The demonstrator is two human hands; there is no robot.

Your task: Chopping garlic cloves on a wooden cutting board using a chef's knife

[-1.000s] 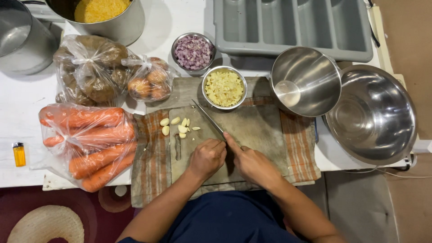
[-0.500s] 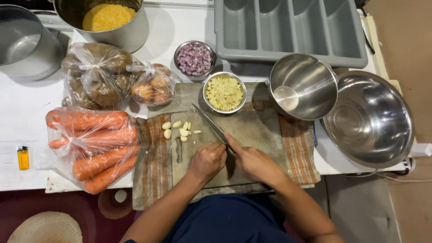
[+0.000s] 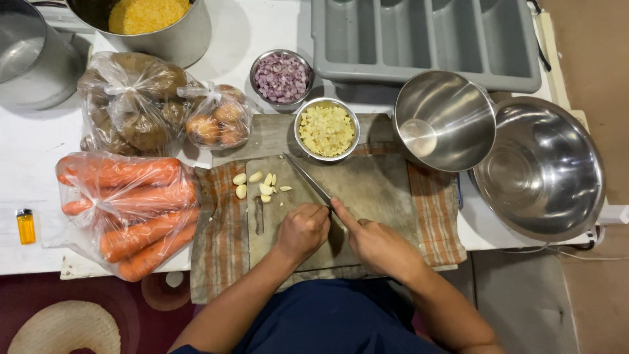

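On board (image 3: 367, 196): hands, knife (image 3: 306, 178), garlic (image 3: 261, 185).

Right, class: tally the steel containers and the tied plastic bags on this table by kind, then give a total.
Small steel bowls of chopped food: 2 (purple, yellow)
Large empty steel bowls: 2
Steel pots: 2
Plastic bags of produce: 3 (carrots, potatoes, onions)
Total: 9

White worktop (image 3: 39, 151) is pretty loaded: bagged carrots (image 3: 128, 203), bagged potatoes (image 3: 131, 98), a striped cloth (image 3: 436, 210) under the cutting board (image 3: 373, 190), steel bowls (image 3: 540, 167), grey cutlery tray (image 3: 426, 39), small orange lighter (image 3: 26, 226).
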